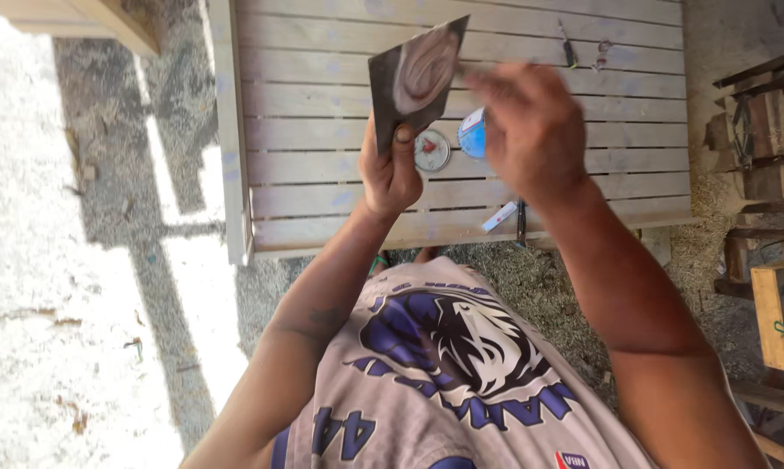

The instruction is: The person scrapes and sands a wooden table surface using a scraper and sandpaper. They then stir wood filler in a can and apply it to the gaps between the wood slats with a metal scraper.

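1. Head view shows your left hand (pixel 390 174) raised above the work, clenched on the lower edge of a flat dark plate (pixel 415 76), thumb pressed on its face.
2. You hold the plate tilted, one corner pointing up, with a smear of pale grey paste (pixel 426 65) spread across its upper half.
3. Your right hand (pixel 531 126) hangs just beside the plate, back toward the camera. It is blurred, so you cannot tell whether its fingers are closed on anything or loose.
4. Below both hands lies a slatted wooden panel (pixel 322 104), pale and unpainted, set on the ground.
5. On the slats, partly hidden behind your hands, sit a round lid (pixel 432 149) and a blue-and-white tin (pixel 472 132); only a sliver of the tin shows.
6. Nearer the panel's front edge lies a small white tube (pixel 499 216) next to a thin dark tool (pixel 521 223), too small to identify.
7. At the far edge rest two more small tools (pixel 583 50), hard to make out.
8. Stacked timber (pixel 765 148) is cut off at the right edge, and sawdust covers the ground (pixel 96 287).
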